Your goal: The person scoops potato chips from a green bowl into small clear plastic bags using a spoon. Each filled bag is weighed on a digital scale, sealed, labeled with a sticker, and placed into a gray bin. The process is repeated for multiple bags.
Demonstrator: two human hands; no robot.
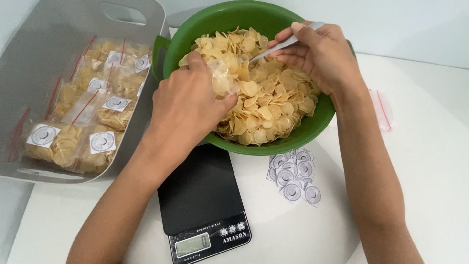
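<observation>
Head view: left hand pinching a small clear bag over pale chips heaped in green bowl; right hand closed on a metal spoon, dipped near far rim. Black scale under near edge; grey bin of filled bags crowding left; round labels and bare table right.

A black digital kitchen scale is set on the white table. A loose pile of round-printed white labels is laid just beside it. Sealed, labelled bags of chips are stacked in a grey handled bin. Empty zip bags are placed at the right.
</observation>
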